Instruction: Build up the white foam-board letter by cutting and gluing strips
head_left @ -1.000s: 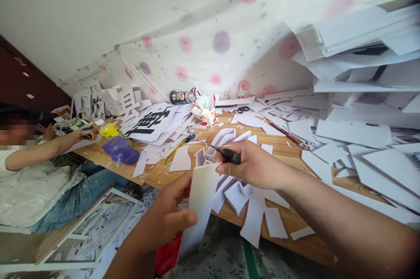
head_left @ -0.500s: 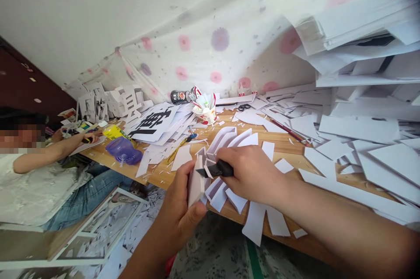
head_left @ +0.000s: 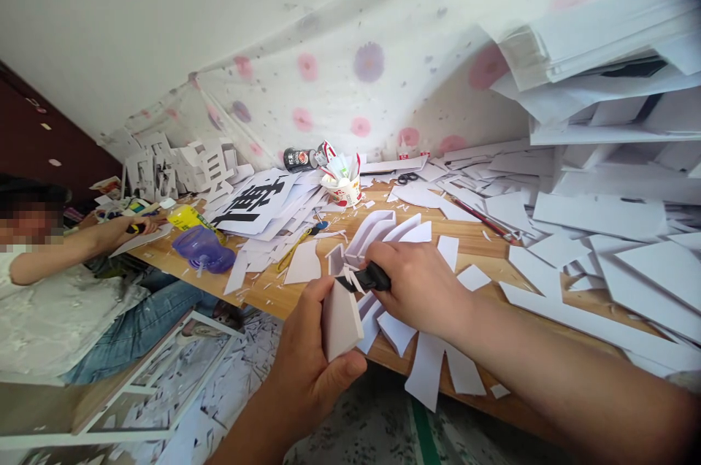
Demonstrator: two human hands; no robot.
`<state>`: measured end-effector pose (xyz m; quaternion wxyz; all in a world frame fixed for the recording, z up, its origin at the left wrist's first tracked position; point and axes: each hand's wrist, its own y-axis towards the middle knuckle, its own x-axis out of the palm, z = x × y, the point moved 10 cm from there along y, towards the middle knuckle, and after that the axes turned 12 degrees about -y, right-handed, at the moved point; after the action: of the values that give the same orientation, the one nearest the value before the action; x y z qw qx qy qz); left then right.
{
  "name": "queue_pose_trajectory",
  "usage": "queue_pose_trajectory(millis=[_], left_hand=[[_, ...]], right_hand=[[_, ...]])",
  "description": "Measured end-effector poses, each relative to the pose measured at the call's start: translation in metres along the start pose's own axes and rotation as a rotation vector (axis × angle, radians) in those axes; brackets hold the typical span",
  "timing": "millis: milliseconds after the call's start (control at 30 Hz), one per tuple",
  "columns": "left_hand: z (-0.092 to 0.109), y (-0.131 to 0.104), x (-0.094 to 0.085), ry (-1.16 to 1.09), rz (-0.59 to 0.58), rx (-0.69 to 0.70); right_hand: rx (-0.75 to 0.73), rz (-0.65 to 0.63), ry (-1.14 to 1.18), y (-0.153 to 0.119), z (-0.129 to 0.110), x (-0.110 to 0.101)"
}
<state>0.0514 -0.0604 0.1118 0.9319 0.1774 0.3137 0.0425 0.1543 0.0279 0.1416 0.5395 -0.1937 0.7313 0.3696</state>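
Between the thumb and fingers of my left hand (head_left: 307, 352) is a small white foam board piece (head_left: 340, 319), tilted with its broad face toward me. My right hand (head_left: 419, 282) is closed round the black handle of a utility knife (head_left: 374, 277). The dark blade lies at the upper edge of the piece, with a thin white shaving curling beside it. Just behind, curved white foam strips (head_left: 372, 231) stand on the wooden table (head_left: 482, 257). More white strips (head_left: 424, 370) lie under my right wrist, at the table's front edge.
White offcuts and stacked sheets (head_left: 613, 122) crowd the right side. A paper cup (head_left: 345, 187) with tools, a dark bottle (head_left: 299, 159), printed character sheets (head_left: 255, 206) and a purple container (head_left: 204, 250) stand further back. At left another person (head_left: 71, 297) works with a yellow-black cutter.
My left hand has turned the foam board piece so more of its broad face shows, and moved slightly right. The knife blade has shifted up to the piece's top edge, where a shaving now curls.
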Motion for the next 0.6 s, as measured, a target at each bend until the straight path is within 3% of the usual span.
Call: queue_pose_trajectory(millis=[100, 200, 333, 400, 500, 600], left_hand=[[0.015, 0.0, 0.004, 0.053, -0.004, 0.109], [0.03, 0.004, -0.001, 0.151, 0.017, 0.214], [0.022, 0.012, -0.021, 0.34, 0.133, 0.155], [0.018, 0.013, -0.023, 0.421, 0.153, 0.161], [0.011, 0.011, -0.023, 0.499, 0.21, 0.16], [0.005, 0.012, -0.022, 0.488, 0.214, 0.119]], right_hand=[[0.047, 0.004, -0.05, 0.007, 0.009, 0.006], [0.158, 0.013, -0.082, 0.015, 0.032, 0.008], [0.214, 0.112, 0.211, 0.015, 0.053, -0.01], [0.163, 0.06, 0.502, 0.012, 0.045, -0.01], [0.035, -0.145, 0.849, 0.005, 0.01, 0.003], [-0.001, -0.23, 0.833, 0.0, -0.008, 0.016]])
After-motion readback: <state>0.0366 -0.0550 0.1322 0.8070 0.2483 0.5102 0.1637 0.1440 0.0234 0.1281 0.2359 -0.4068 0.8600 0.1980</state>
